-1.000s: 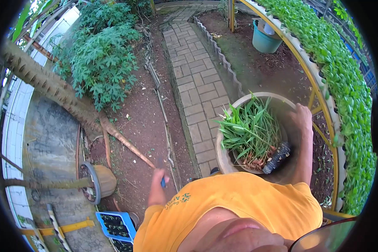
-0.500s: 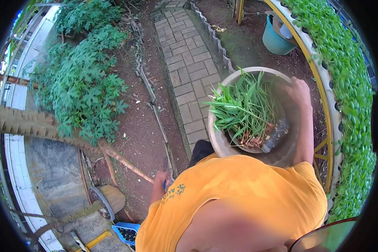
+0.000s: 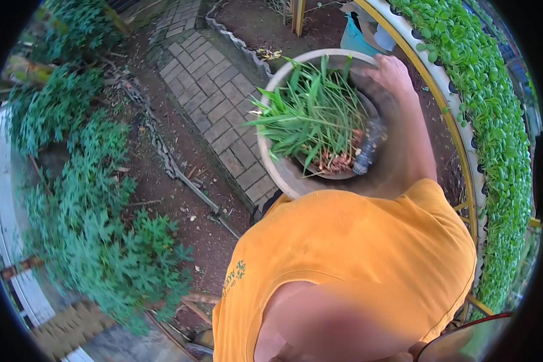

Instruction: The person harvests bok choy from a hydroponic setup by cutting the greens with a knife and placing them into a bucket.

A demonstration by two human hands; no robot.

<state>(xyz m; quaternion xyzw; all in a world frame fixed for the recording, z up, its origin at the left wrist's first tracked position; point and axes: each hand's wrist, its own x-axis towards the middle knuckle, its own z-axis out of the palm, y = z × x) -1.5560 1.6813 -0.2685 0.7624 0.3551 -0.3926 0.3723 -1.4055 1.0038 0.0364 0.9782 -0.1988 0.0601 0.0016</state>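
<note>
The right hand [image 3: 393, 75] curls its fingers over the rim at about 2 o'clock on the basin [image 3: 282, 172], which is carried at chest height, full of leafy plants [image 3: 311, 114] with roots. The load looks bulky, fairly heavy and stiff-walled, the plants soft, so the rim seems the safest hold. The left hand is out of sight, so its fingers cannot be told.

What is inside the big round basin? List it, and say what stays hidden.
The basin holds a smaller bowl with long green leafy plants, reddish roots and a dark bottle. The right hand grips its far rim. The leaves cover the bowl's bottom.
</note>
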